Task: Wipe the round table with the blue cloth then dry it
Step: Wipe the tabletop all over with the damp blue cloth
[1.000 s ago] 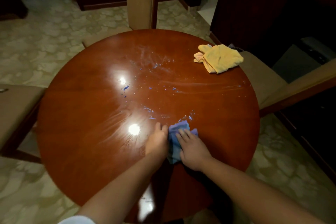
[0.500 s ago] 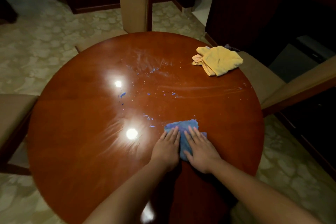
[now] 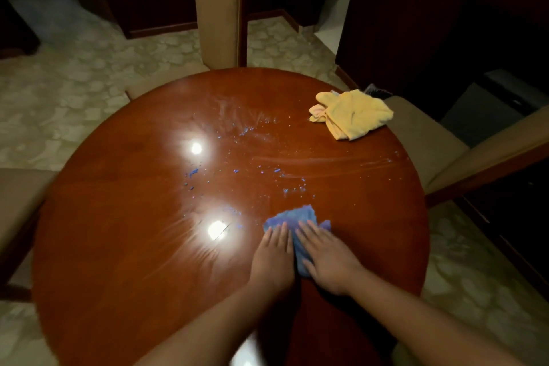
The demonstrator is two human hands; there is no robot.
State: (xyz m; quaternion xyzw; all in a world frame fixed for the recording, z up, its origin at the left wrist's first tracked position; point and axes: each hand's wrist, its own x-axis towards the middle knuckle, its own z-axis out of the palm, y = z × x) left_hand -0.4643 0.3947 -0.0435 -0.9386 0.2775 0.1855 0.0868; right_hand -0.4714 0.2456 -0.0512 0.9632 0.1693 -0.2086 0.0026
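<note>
The round red-brown wooden table (image 3: 124,246) fills the middle of the view, glossy, with wet streaks and small droplets across its centre. The blue cloth (image 3: 292,218) lies flat on the near right part of the top. My left hand (image 3: 273,258) presses on the cloth's left side with straight fingers. My right hand (image 3: 328,258) presses on its right side, fingers flat and spread. Most of the cloth is hidden under both palms. A crumpled yellow cloth (image 3: 353,113) lies at the table's far right edge.
Three upholstered tan chairs stand around the table: one at the far side (image 3: 218,9), one at the right (image 3: 439,142), one at the left (image 3: 17,202). Dark wooden furniture (image 3: 416,9) stands at the back right. Patterned carpet (image 3: 74,98) covers the floor.
Both hands flattened onto the blue cloth and pushed it away from me across the table; the cloth now lies spread out farther from the near edge.
</note>
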